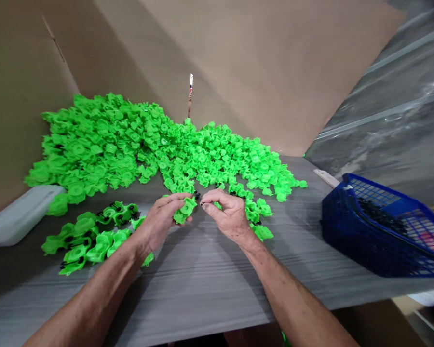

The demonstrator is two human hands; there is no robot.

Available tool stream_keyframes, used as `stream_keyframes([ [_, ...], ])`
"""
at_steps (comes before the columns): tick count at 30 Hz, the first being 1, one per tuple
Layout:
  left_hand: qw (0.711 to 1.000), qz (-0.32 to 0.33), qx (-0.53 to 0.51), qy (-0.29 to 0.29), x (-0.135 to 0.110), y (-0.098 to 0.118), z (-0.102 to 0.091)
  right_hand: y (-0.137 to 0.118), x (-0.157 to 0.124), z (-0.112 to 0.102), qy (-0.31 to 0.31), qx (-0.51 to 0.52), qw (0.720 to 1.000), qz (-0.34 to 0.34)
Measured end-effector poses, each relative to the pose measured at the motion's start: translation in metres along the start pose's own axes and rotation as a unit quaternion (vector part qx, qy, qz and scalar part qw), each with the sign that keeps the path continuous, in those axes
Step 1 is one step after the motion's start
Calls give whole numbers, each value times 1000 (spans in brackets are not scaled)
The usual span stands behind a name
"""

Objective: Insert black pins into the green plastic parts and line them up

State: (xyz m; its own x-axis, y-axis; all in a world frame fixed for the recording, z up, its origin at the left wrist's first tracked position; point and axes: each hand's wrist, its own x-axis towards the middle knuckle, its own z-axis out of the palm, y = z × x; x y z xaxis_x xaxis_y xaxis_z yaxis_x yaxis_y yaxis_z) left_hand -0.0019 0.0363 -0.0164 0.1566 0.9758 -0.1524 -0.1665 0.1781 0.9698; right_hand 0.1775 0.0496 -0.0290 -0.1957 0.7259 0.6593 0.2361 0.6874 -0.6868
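Note:
In my left hand (166,212) is a small bright green plastic part (185,210), gripped between thumb and fingers, with a black piece (196,194) at its upper right edge. Close beside it, my right hand (226,212) has thumb and forefinger pinched on a tiny dark piece (201,204), mostly hidden by the fingertips. Left of my left wrist lies a group of green parts (101,246) fitted with black pieces. More green parts (253,212) lie just behind and right of my right hand.
A large heap of green parts (108,144) spreads along the cardboard wall (238,58) at the back. A blue basket (365,241) of black pieces (381,217) stands at the right edge of the grey table (202,299). A white container (21,214) sits at the left.

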Motion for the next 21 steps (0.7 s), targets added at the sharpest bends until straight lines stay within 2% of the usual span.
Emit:
stream_keyframes([
  [2, 998, -33, -51, 0, -2, 0, 1, -4, 0, 2, -10, 15, 999, -27],
  [6, 997, -53, -51, -7, -5, 1, 4, -6, -1, 6, -31, 32, 998, -45],
  [11, 997, -47, -53, -38, -6, 3, 5, -5, -3, 8, -53, 31, 997, -40],
  [15, 997, -39, -52, -39, -6, 4, 5, -7, -3, 8, -59, 32, 997, -32],
  [21, 998, -40, -32, -47, -6, 5, 6, -9, -4, 10, -41, 44, 997, -55],
])
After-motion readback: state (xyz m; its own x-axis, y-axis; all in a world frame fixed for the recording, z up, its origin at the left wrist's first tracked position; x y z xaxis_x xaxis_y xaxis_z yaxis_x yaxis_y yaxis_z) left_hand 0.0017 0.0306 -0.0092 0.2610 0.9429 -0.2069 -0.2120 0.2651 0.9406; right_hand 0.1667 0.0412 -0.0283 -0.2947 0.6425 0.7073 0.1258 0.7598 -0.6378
